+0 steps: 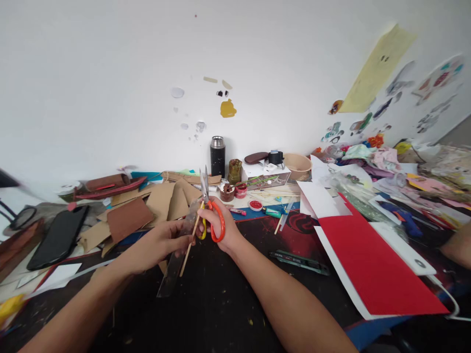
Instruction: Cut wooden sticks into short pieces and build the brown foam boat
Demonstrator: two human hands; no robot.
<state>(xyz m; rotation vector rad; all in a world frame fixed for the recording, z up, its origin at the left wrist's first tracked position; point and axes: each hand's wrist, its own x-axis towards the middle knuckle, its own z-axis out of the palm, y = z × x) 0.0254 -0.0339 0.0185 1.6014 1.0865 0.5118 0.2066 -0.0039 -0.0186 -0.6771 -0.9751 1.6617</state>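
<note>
My left hand [162, 242] is closed on a thin wooden stick [188, 251], which slants up towards my right hand. A transparent ruler-like strip [170, 279] runs beneath the same fingers; whether they grip it too is unclear. My right hand [225, 223] is closed around scissors with orange and yellow handles [222, 230]. Their blades [204, 182] point up and away from me, slightly parted. The stick's upper end lies beside the scissors, and my right fingertips are close to it. Both hands are over the dark tabletop [221, 304].
Cardboard pieces [158, 203] and a black phone-like case [59, 238] lie left. Behind are a black flask [218, 159], paint jars [227, 192] and a beige bowl [298, 166]. A utility knife [300, 262] and red sheet [379, 264] lie right. Another person's arm [458, 247] shows at the right edge.
</note>
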